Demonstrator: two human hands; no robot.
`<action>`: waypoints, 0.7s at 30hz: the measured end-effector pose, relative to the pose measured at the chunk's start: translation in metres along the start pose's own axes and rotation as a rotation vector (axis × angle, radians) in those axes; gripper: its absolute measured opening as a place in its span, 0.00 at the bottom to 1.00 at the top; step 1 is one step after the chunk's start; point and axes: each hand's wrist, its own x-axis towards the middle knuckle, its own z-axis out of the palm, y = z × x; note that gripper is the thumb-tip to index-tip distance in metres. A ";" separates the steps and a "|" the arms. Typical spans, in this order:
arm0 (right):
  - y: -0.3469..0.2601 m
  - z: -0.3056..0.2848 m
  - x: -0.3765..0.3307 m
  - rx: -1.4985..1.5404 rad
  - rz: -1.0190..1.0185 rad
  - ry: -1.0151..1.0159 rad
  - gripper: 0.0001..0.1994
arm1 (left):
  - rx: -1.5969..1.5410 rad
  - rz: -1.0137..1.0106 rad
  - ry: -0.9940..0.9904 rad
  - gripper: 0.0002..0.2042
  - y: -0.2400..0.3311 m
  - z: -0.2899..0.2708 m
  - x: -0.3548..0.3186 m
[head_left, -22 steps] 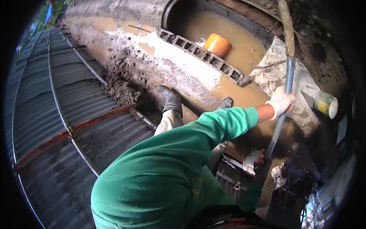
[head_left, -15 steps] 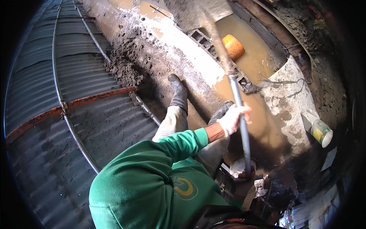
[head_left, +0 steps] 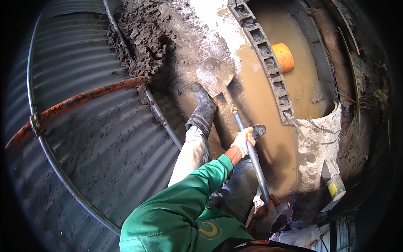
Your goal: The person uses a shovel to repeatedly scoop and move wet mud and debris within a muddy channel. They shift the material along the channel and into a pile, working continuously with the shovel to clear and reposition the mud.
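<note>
I grip a shovel with both hands. My left hand (head_left: 243, 141), in a pale glove, is closed around the middle of the grey metal shaft (head_left: 257, 168). My right hand (head_left: 267, 213) holds the shaft's near end, low in the view. The muddy blade (head_left: 215, 76) lies far from me on wet ground, just beyond my left boot (head_left: 204, 111). My right boot (head_left: 258, 131) shows beside the shaft, partly hidden by my left hand. A green sleeve (head_left: 189, 197) covers my left arm.
Brown muddy water (head_left: 264, 109) fills a trench beside a row of hollow concrete blocks (head_left: 268, 71), with an orange pipe end (head_left: 283, 57) beyond. A dark soil heap (head_left: 140, 42) sits far left. Corrugated metal sheeting (head_left: 92, 147) with a rusty orange pipe (head_left: 75, 103) spans the left. A small container (head_left: 336, 185) stands right.
The shovel has swung from upright at the right down and leftward, and its blade now rests on the mud by my left boot. My view has tilted down.
</note>
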 end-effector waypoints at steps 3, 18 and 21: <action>-0.016 0.009 -0.004 -0.134 -0.095 -0.041 0.09 | -0.052 -0.094 0.028 0.16 -0.011 0.011 0.002; 0.107 0.447 0.162 0.223 0.070 -0.310 0.14 | 0.445 0.427 0.054 0.13 0.565 0.075 0.032; 0.118 0.432 0.265 0.015 0.216 0.038 0.14 | 0.339 0.410 0.044 0.12 0.554 0.085 0.086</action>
